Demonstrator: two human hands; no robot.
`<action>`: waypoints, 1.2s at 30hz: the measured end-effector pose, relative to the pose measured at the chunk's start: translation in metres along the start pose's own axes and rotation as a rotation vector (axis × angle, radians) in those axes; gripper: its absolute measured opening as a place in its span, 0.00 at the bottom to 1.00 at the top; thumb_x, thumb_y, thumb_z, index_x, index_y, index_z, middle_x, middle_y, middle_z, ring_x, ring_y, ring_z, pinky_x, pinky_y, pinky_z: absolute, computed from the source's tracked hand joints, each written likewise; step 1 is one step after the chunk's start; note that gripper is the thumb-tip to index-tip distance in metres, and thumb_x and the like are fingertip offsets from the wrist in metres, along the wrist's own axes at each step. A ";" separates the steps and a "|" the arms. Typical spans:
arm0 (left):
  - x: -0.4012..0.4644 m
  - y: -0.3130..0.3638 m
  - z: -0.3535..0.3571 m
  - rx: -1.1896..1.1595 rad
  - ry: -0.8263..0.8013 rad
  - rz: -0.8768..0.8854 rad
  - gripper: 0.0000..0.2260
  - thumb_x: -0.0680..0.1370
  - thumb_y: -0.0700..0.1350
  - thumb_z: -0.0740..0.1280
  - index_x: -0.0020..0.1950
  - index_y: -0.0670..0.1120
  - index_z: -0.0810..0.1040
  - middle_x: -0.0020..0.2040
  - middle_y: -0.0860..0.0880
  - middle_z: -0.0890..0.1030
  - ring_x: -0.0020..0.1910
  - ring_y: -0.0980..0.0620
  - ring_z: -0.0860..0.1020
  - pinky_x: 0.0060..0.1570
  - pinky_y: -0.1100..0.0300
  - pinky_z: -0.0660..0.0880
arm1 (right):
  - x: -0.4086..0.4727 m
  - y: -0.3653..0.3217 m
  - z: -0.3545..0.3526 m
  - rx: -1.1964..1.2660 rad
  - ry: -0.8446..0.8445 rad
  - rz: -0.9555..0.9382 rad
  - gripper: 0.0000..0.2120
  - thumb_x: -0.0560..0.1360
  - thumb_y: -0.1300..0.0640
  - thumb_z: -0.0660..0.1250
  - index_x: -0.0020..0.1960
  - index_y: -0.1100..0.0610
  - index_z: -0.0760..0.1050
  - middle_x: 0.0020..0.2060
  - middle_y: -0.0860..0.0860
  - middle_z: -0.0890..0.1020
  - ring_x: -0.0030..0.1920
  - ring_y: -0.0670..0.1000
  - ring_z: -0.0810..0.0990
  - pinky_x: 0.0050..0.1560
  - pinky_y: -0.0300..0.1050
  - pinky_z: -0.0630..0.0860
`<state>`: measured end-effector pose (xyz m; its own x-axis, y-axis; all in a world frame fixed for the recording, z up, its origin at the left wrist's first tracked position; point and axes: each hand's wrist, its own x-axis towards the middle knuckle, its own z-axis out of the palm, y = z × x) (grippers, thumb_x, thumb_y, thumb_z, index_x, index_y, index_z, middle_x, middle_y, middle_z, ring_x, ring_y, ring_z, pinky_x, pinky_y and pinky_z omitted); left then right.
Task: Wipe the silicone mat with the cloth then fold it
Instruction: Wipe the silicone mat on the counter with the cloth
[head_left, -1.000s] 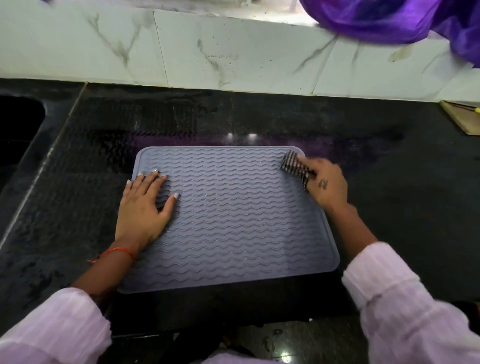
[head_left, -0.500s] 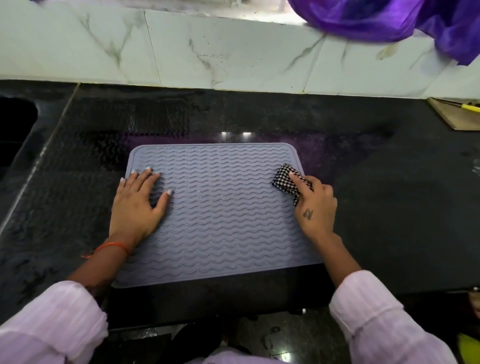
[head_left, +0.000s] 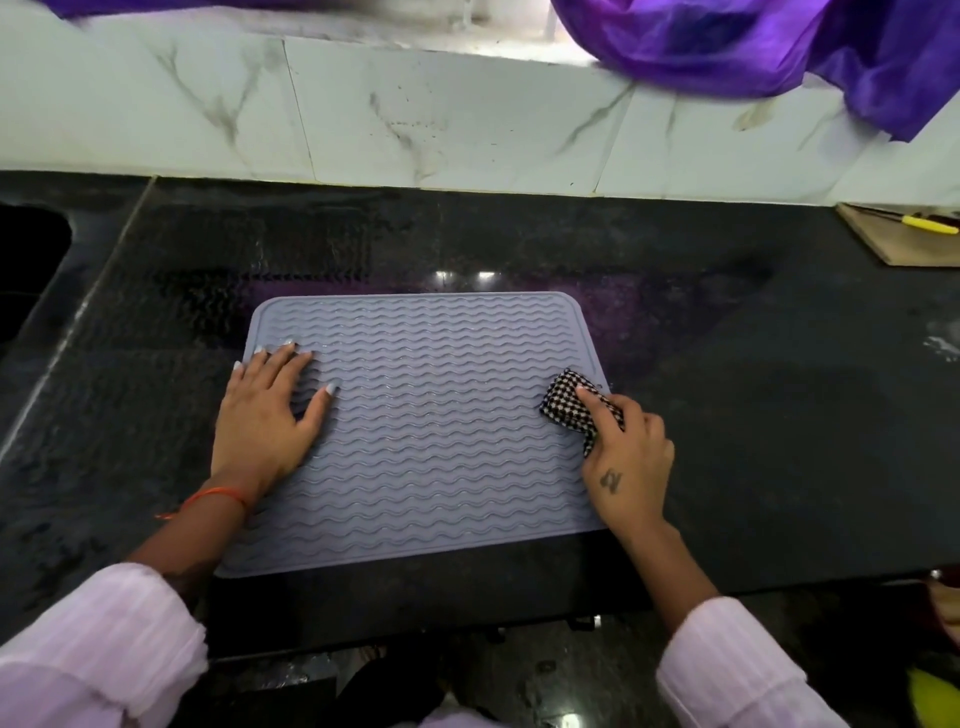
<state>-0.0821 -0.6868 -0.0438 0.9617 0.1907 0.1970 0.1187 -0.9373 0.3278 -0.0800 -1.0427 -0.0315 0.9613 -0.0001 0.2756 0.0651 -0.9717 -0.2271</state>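
Observation:
A grey silicone mat (head_left: 436, 431) with wavy ridges lies flat on the black stone counter (head_left: 779, 415), its near edge close to the counter's front. My left hand (head_left: 270, 415) rests flat on the mat's left side with the fingers spread. My right hand (head_left: 631, 457) presses a bunched black-and-white checked cloth (head_left: 563, 402) onto the mat near its right edge, about halfway down. Part of the cloth is hidden under my fingers.
A marble-tiled wall (head_left: 415, 119) runs along the back of the counter. Purple fabric (head_left: 779, 47) hangs over it at the top right. A wooden board (head_left: 898, 244) with a yellow pen sits at the far right. A dark sink opening (head_left: 26, 270) is at the left.
My right hand has drawn the cloth from the mat's far right corner down along the right edge toward me. My left hand has stayed flat on the mat.

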 end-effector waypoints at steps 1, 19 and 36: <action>0.000 0.000 0.000 0.001 0.000 -0.002 0.32 0.74 0.65 0.51 0.70 0.45 0.70 0.72 0.45 0.68 0.72 0.44 0.63 0.74 0.48 0.51 | 0.002 -0.001 -0.003 0.007 -0.016 -0.003 0.28 0.67 0.67 0.66 0.66 0.50 0.73 0.58 0.56 0.77 0.49 0.61 0.74 0.43 0.53 0.70; 0.000 -0.001 0.000 0.008 -0.003 0.005 0.30 0.75 0.63 0.52 0.70 0.46 0.70 0.72 0.45 0.67 0.73 0.44 0.62 0.74 0.49 0.50 | -0.067 0.008 -0.019 0.027 0.105 0.047 0.26 0.68 0.67 0.63 0.63 0.51 0.75 0.57 0.56 0.77 0.49 0.60 0.74 0.43 0.54 0.72; -0.001 -0.003 -0.001 -0.017 -0.017 0.015 0.30 0.76 0.63 0.53 0.71 0.46 0.69 0.73 0.45 0.66 0.73 0.44 0.60 0.74 0.49 0.48 | -0.079 -0.018 -0.023 0.068 0.036 -0.017 0.30 0.66 0.67 0.62 0.65 0.47 0.71 0.58 0.54 0.76 0.53 0.54 0.69 0.47 0.53 0.69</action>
<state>-0.0832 -0.6841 -0.0437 0.9673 0.1719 0.1867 0.1005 -0.9349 0.3404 -0.1628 -1.0310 -0.0279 0.9496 0.0064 0.3134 0.1004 -0.9533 -0.2847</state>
